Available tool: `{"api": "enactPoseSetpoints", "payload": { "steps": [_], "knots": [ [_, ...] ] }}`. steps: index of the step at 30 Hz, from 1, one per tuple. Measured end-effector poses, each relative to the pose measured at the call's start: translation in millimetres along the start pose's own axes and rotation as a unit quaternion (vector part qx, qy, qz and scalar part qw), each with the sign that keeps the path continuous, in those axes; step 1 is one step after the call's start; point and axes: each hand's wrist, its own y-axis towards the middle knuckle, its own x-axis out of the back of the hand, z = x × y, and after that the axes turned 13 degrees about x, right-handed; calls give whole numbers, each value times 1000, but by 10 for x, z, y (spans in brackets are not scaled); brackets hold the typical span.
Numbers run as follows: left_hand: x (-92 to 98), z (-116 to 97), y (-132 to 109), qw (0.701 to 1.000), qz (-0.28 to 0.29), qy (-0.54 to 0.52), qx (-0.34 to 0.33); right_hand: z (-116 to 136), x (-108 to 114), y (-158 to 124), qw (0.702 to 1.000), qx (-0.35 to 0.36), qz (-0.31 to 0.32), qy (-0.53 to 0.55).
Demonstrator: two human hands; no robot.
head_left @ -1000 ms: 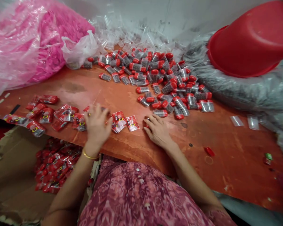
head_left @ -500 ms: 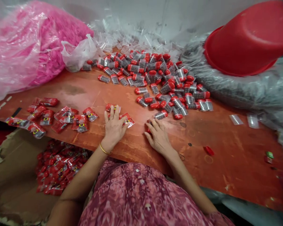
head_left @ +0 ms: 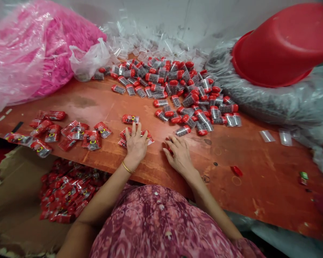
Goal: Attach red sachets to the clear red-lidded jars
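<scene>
My left hand [head_left: 136,143] lies palm down with spread fingers on several flat red printed sleeves [head_left: 150,137]. Just beyond its fingertips is a red printed packet [head_left: 130,118], apart from the hand. My right hand [head_left: 179,153] rests on the table with its fingers curled over a small red item [head_left: 168,148]; most of that item is hidden. Beyond the right hand, a clear tube with a red cap and dark contents [head_left: 183,130] lies at the near edge of a large pile of similar red-capped tubes [head_left: 174,75].
Red printed packets [head_left: 92,139] lie in a group at left. Below the table edge, a cardboard box [head_left: 16,193] holds many more. Behind are a pink-filled bag [head_left: 51,46], clear tubes [head_left: 150,44], and a red bucket [head_left: 280,46] on a dark-filled plastic bag [head_left: 258,102].
My left hand has drawn back slightly and to the right, off the printed packet, which now lies uncovered. My right hand has barely moved.
</scene>
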Motion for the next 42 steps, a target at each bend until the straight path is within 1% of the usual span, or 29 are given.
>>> {"api": "enactPoseSetpoints", "payload": {
  "steps": [3,6,8,10,12,15,17,19,22,23,26,27,28,29,30,32,33,35,36,38,40,41,42],
  "knots": [
    [-2,-31,-19,1000,12,-20,-7,-3,5,-1,1000,-6,-18,6],
    [20,-60,-37,999,-8,-34,10,-2,40,15,998,-15,-56,27],
    [49,-82,-40,999,-25,-36,18,16,62,55,994,-23,-87,63],
    [80,-109,-37,998,-31,-43,20,52,64,123,985,-47,-112,123],
    [107,-137,-37,998,-26,-59,21,101,37,214,966,-97,-125,206],
    [137,-168,-48,996,-4,-84,20,173,-39,364,911,-172,-132,350],
    [154,-174,-56,995,5,-103,18,197,-83,446,873,-196,-137,426],
    [169,-167,-53,990,0,-141,20,195,-102,496,852,-206,-149,457],
    [169,-151,-26,967,-5,-249,54,171,-90,516,851,-207,-162,454],
    [161,-149,-13,954,7,-292,73,165,-82,513,851,-207,-162,454],
    [126,-159,33,901,67,-408,128,156,-63,498,844,-216,-163,463],
    [118,-163,49,888,79,-431,137,150,-57,494,843,-223,-168,460],
    [115,-166,65,885,83,-436,141,139,-48,492,844,-231,-175,452],
    [117,-167,79,894,79,-418,140,121,-37,492,846,-239,-184,439],
    [121,-168,92,914,71,-376,135,96,-23,493,850,-247,-193,424],
    [135,-173,109,962,57,-246,104,35,13,494,856,-256,-209,398],
    [140,-180,113,980,52,-176,81,5,31,494,857,-256,-213,392],
    [149,-207,109,996,36,-71,34,-36,59,485,855,-256,-215,396],
    [154,-224,102,999,22,-43,15,-44,67,476,854,-257,-215,399],
    [172,-252,81,999,-12,-33,-7,-36,70,450,852,-262,-220,396],
    [198,-260,51,997,-24,-79,-8,-9,64,419,853,-259,-232,389],
    [210,-257,34,993,-10,-122,2,7,60,405,854,-252,-237,389],
    [218,-252,17,984,23,-176,20,25,57,395,853,-244,-239,394]
  ]
}}
